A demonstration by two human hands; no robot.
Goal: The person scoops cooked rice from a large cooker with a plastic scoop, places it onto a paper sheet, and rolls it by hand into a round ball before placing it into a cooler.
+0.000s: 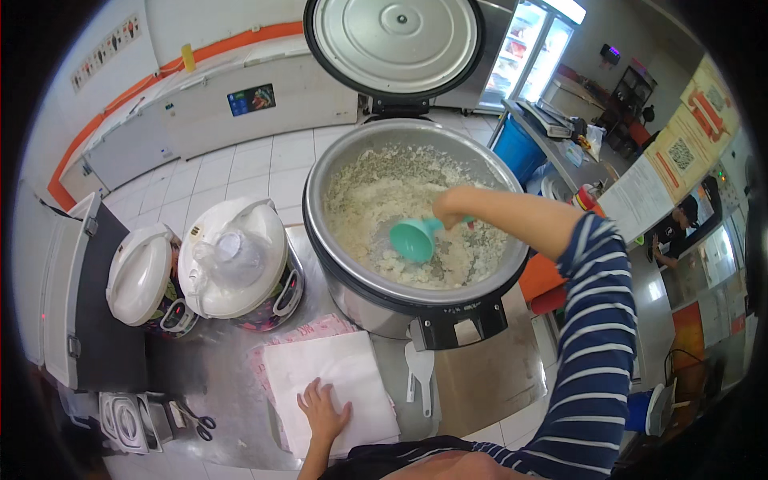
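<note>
Inside the large rice cooker (414,294), whose round metal lid (398,42) stands raised at the back, white rice (372,198) clings to the wall and lies over the bottom. My right hand (451,207) reaches into the pot, closed on the handle of a turquoise plastic scoop (413,241); its bowl is low among the rice. Fingers spread, my left hand (324,411) rests flat on a stack of white paper sheets (336,360), with pink printed paper (312,329) partly under it. A white rice paddle (423,366) lies just right of the stack.
Two smaller white-lidded cookers (234,258) (144,282) stand left on the steel table (210,360). Scissors (203,423) and metal container lids (127,420) lie at its near left. An open dark-sided box (111,300) borders the left. Far right, a person (675,228) is beyond a counter.
</note>
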